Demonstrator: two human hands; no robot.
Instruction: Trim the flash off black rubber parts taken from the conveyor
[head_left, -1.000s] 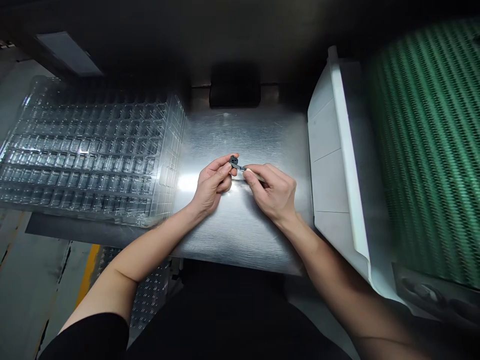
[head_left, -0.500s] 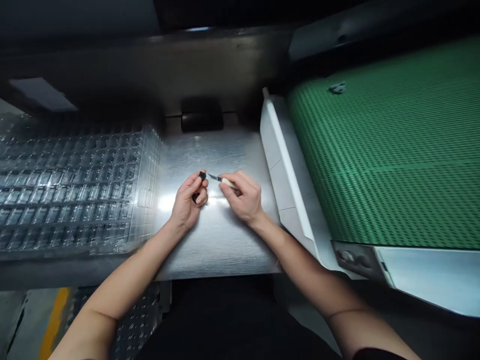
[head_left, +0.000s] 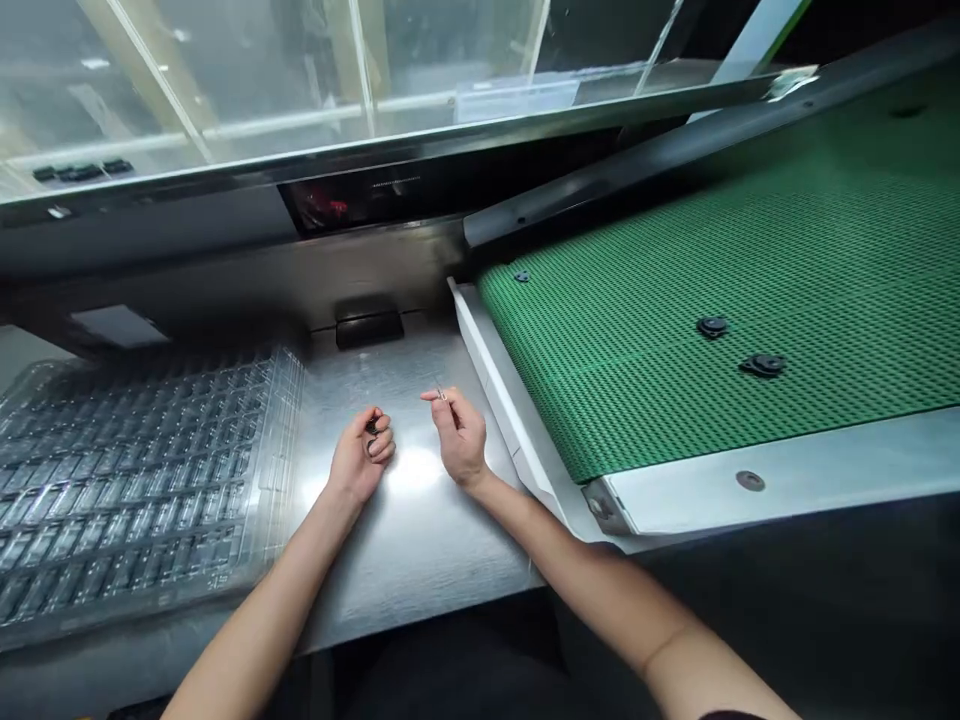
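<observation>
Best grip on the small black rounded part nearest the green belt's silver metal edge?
I'd pinch the small black rounded part across its raised round body, coming down over the silver metal edge: it appears to lie flat on the green textured belt, its thinner tapered end pointing left.

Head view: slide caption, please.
Left hand holding something dark, right hand a slim tool, above a metal worktop beside a green belt.

No lettering or number is legible. A white sheet [head_left: 120, 325] on the metal panel [head_left: 247, 285] and a red glow [head_left: 337, 207] in the dark slot [head_left: 465, 180] above may carry characters, but both are too unclear to read.
</observation>
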